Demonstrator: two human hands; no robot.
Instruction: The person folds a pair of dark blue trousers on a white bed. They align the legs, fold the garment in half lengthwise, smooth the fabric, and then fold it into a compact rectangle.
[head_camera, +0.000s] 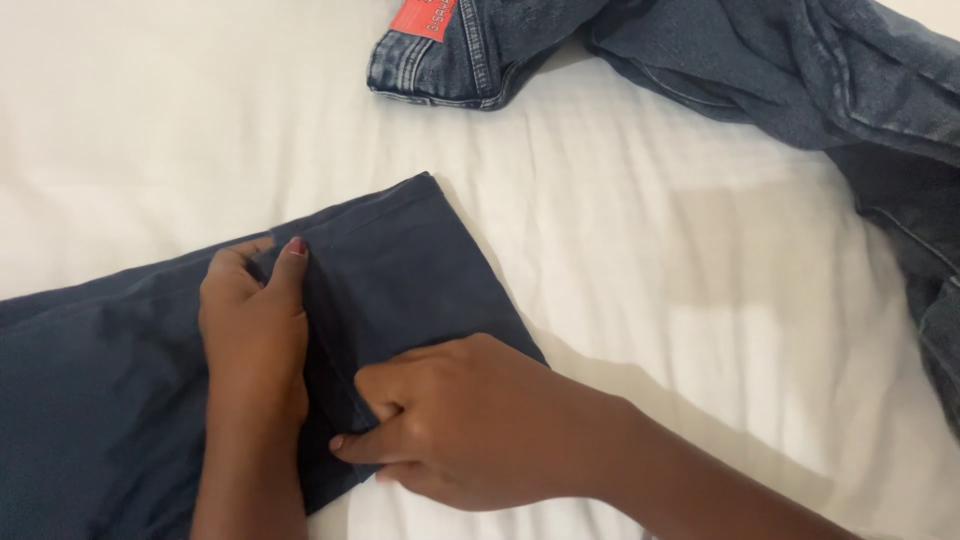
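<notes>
The dark navy, smooth cotton trouser leg (400, 270) was laid across the lower left and centre of the frame on the white bed sheet (650, 260), its hemmed end pointing toward the upper centre. The left hand (252, 335) was placed flat on the cloth at centre left, with the fingers together and curled over a raised fold edge, the thumb pressed beside them. The right hand (455, 420), entering from the lower right, was closed on the lower edge of the same fold, thumb and forefinger pinched on the cloth and the remaining fingers tucked under.

Risks, as judged from this position:
- The fold could be lost if either pinch were released, since the crease was held only by fingertips.
- A skewed crease could be produced if one hand were drawn faster than the other.
- The sheet beneath could be gathered into the grip, because the right thumb was set close to the cloth edge.

The faded blue-grey denim jeans (760, 70) were spread loosely along the top and right of the frame, well apart from both hands. A small red rectangular label (425, 17) was fixed at the waistband at top centre, cut off by the frame edge; its print was not read
</notes>
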